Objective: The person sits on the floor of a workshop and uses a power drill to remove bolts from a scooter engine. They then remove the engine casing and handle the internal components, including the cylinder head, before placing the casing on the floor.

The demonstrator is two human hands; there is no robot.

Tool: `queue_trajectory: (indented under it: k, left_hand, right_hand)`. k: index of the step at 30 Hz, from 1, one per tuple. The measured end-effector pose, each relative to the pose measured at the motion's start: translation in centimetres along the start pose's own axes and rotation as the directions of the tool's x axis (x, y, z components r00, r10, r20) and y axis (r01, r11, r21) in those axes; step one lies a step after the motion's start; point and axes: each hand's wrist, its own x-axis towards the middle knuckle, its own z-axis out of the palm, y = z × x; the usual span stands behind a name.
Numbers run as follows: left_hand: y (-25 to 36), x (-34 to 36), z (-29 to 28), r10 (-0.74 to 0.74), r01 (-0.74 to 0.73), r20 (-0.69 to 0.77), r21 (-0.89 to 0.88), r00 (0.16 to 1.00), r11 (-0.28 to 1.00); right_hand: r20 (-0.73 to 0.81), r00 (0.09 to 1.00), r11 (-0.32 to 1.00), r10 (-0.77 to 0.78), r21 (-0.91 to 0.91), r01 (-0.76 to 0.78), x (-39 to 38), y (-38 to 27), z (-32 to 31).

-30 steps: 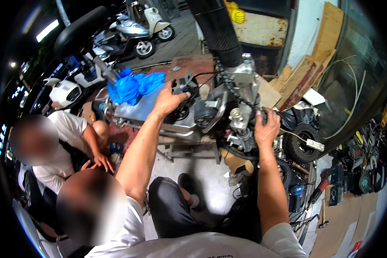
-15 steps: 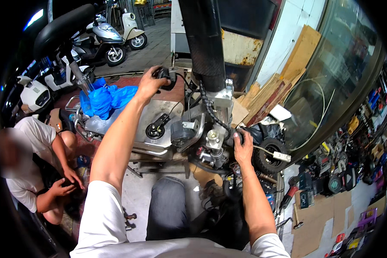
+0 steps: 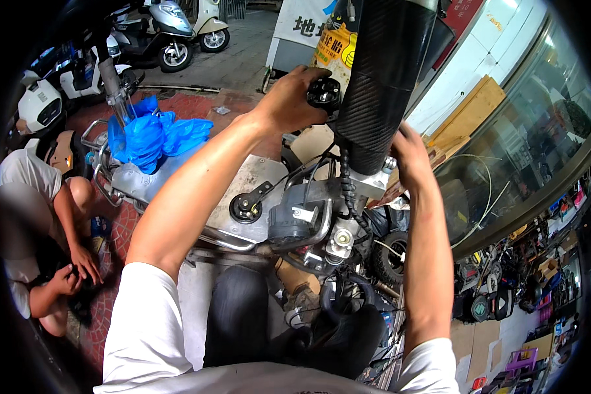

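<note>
My left hand (image 3: 295, 98) grips a black rounded component (image 3: 323, 94) with small fittings and a cable, held beside a thick, upright carbon-patterned black tube (image 3: 381, 85). Against the tube's right side is my right hand (image 3: 410, 157), its fingers mostly hidden behind it. Below the tube are a silver metal clamp (image 3: 373, 184), a braided black cable (image 3: 347, 187) and a metal fitting (image 3: 340, 243). A metal plate (image 3: 243, 177) with a round black part (image 3: 246, 207) lies on the left, next to a grey housing (image 3: 285, 226) and curved silver tubing (image 3: 236, 241).
Another person (image 3: 46, 217) squats at left. Blue plastic bags (image 3: 144, 141) lie on the metal frame. Scooters (image 3: 174, 36) stand outside. Right are wooden boards (image 3: 473, 108), a glass pane (image 3: 525, 125), a tyre (image 3: 389, 259) and tools (image 3: 505, 289) on the floor.
My left hand has raised the black component and carried it right, toward the tube. My right hand has moved up from the lower fittings to the tube's side. The view has shifted.
</note>
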Motion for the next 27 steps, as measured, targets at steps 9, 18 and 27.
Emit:
queue_trajectory:
  k: [9,18,27]
  left_hand:
    - [1.5,-4.8,0.2,-0.156,0.139,-0.159,-0.111,0.975,0.984]
    - [6.8,-16.8,-1.7,-0.364,0.294,0.33,0.245,0.871,0.924]
    - [6.0,-19.8,-1.7,-0.282,0.127,0.428,0.356,0.859,0.926]
  right_hand:
    - [0.464,0.88,0.958,0.107,0.187,-0.216,7.7,1.7,3.1]
    - [0.439,0.889,0.935,0.129,0.244,-0.256,5.7,1.3,3.4]
    - [0.551,0.834,0.964,0.008,0.218,-0.153,8.5,4.1,2.0]
